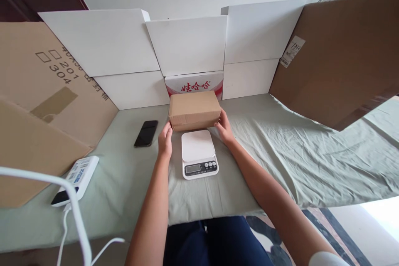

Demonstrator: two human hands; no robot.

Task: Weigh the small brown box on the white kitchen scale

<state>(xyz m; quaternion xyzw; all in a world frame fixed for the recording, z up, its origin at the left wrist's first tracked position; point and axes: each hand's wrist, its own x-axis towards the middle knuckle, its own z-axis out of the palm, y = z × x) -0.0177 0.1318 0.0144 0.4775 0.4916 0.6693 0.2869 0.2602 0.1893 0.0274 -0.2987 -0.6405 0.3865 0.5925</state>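
Note:
Between my two hands is a closed brown cardboard box, just behind a white kitchen scale. My left hand grips the box's lower left corner, thumb toward the front. At the lower right corner, my right hand has its fingers curled around the side. Whether the box rests on the cloth or is slightly lifted, I cannot tell. The scale's platform is bare, and its small display and round buttons face me. A black phone lies flat to the left of my left hand.
White boxes form a wall at the back, with a red-lettered carton below them. Large cardboard boxes stand at left and right. A white power strip with a cable lies front left on the green cloth.

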